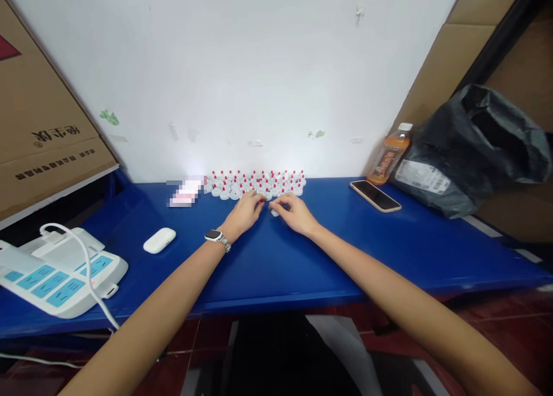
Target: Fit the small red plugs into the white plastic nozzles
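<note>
Rows of small white round caps [224, 195] topped with red tips stand against the wall at the back of the blue table. Just in front of them, my left hand [245, 216] is closed in a pinch, with a small red cap [262, 200] at its fingertips. My right hand [296, 212] faces it a short way to the right, fingers also pinched. Between its thumb and fingers is a white cap [275, 212], partly covered by the fingers. The two sets of fingertips are close together but apart.
On the left lie a white earbud case [159, 240] and a power strip [64, 281] with a cable. To the right are a phone [375, 196], an orange drink bottle [389, 155] and a black plastic bag [466, 148]. A cardboard box [47, 113] stands far left.
</note>
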Tool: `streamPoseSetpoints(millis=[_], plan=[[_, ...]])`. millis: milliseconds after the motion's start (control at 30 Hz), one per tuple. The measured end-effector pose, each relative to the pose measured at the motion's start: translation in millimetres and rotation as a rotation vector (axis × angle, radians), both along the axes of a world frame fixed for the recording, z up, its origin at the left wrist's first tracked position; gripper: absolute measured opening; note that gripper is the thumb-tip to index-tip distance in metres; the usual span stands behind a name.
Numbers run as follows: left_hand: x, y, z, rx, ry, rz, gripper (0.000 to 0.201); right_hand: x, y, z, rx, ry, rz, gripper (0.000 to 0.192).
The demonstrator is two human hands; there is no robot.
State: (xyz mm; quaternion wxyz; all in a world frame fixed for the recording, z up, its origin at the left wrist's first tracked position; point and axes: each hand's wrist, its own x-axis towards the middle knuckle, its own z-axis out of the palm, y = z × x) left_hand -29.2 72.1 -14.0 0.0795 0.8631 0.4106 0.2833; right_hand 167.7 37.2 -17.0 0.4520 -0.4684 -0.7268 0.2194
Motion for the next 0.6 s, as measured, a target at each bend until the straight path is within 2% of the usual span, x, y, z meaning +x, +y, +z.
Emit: streamPoseSetpoints(millis=[100,267,433,600], plan=[[-2,-1,-1.8,-0.011,0.046,-0.003,0.03,0,0,0.2,0.025,-0.087,-0.067,0.024],[-9,0,-1.4,-0.099,-0.027,-0.033,0.03,0,-3,1.8,-0.101,-0.044,0.026,0.029],[-24,-3,2.1,-0.244,-0.132,-0.033,0.031,0,-6,4.5,-0.07,-0.025,0.007,0.022],[-28,-9,6.6,-0.284,-0.177,-0.061,0.031,-1,-8,5.5,-0.047,-0.077,-0.013,0.017]])
